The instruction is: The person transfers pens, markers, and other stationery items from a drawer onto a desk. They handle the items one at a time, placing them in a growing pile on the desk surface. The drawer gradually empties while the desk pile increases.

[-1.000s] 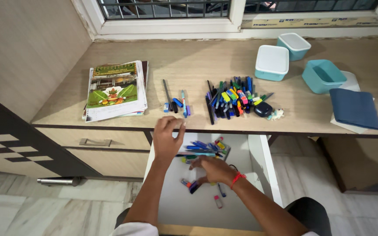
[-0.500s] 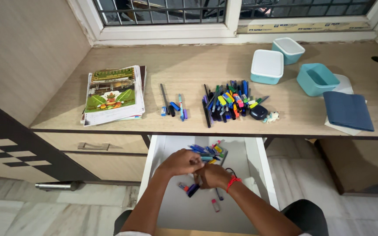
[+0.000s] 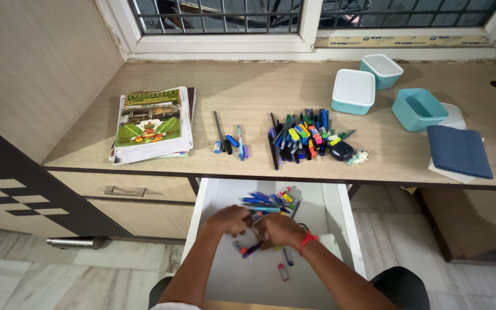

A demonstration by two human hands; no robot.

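Open white drawer [image 3: 225, 275] under a window desk. Left hand [image 3: 232, 220] and right hand [image 3: 278, 229] both clench around pens [image 3: 268, 202]. Pens judged light, stiff, slippery; grip mid-barrel.

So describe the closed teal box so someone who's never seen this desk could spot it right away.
Start at the window and drop to the desk's right half, where three teal boxes sit. The closed box is the leftmost, nearest the big pen pile. It alone wears a white lid; the other two are open.

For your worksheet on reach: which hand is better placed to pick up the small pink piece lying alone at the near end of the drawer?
Probably the right hand: the pink piece lies almost directly below it, nearer than to the left hand.
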